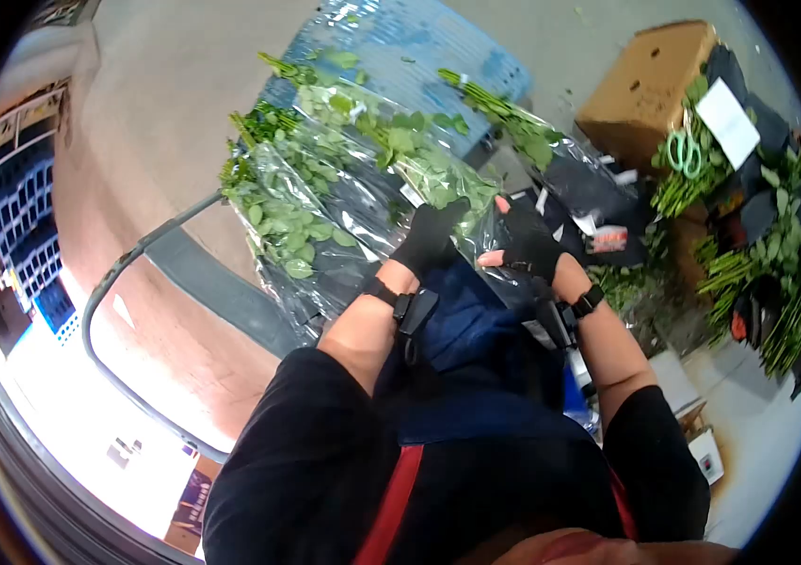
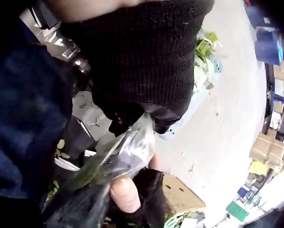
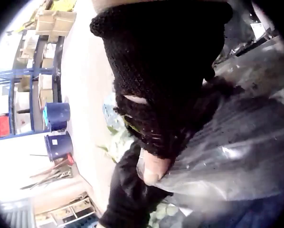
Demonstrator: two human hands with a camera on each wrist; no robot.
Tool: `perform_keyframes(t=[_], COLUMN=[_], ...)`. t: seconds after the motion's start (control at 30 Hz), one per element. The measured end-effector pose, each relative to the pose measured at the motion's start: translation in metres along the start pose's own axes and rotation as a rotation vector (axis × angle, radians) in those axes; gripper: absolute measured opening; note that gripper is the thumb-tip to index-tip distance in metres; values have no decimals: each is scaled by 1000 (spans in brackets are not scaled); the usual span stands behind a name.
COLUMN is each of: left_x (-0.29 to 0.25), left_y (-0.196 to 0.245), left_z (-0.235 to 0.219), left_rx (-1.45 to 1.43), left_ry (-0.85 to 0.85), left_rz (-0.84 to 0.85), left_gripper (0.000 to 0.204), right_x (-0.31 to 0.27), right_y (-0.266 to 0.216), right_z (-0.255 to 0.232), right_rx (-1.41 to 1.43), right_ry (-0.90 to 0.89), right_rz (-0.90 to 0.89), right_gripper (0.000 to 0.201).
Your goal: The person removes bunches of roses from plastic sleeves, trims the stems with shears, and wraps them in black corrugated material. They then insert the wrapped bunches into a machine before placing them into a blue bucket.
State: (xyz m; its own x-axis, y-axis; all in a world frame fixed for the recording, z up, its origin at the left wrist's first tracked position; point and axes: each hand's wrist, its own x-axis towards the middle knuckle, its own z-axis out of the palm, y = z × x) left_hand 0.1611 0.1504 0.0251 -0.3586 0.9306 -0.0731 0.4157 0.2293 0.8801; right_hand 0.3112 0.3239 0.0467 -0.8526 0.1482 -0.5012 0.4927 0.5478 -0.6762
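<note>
Gloved left hand (image 1: 429,235) and right hand (image 1: 528,243) pinching clear sleeve (image 1: 476,212), leafy contents blurred, fingertips partly hidden

Two gloved hands (image 1: 429,235) (image 1: 528,243), one cardboard box (image 1: 640,89), two buckets (image 3: 56,114) (blue)

A brown cardboard box (image 1: 650,80) lies far right, with green-handled scissors (image 1: 685,153) and a white card (image 1: 728,121) just beside it. Bundles of green stems (image 1: 777,282) are heaped at the right. Blue shelving (image 1: 29,235) stands far left.

Black fingerless gloves, black sleeves
</note>
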Motion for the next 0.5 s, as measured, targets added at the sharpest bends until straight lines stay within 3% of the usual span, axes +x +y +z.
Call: perform_keyframes(t=[0.1,0.13,0.17,0.23,0.27,0.3,0.33,0.37,0.4,0.43,0.47,0.5], left_x=[-8,-10,-12,-13,6,28,31,35,52,76,103,120], left_y=[-17,-23,-29,-58,-62,-62,-102,-142,-152,-153,-148,-163], left_z=[47,50,53,55,48,33,41,51,59,68,71,81], left_rx=[-754,-802,-851,-1002,-942,-952,-841,-735,-691,-648,-505,-377], left_ry=[-112,-89,-68,-24,119,151,145,136,200,266,277,256], left_rz=[-745,-724,-703,-1048,-1088,-1142,-1058,-978,-928,-874,-746,-698], left_gripper=[48,36,24,16,10,10,14,19,29,40,49,58], right_x=[-12,-14,-10,6,26,50,73,99,125,144,169,185], right_y=[27,66,73,84,99,116,134,157,164,166,217,218], right_z=[0,37,42,50,43,40,36,25,-8,-25,-14,-24], right_rx=[418,500,453,359,-23,22,66,-269,-214,-435,-614,-545], right_ry=[-147,-86,-148,-280,-180,111,403,433,354,362,569,317], right_rz=[131,-12,1,22,-109,-103,-105,-20,106,249,115,297], right_gripper=[88,84,80,74,63,55,49,47,51,58,62,68])
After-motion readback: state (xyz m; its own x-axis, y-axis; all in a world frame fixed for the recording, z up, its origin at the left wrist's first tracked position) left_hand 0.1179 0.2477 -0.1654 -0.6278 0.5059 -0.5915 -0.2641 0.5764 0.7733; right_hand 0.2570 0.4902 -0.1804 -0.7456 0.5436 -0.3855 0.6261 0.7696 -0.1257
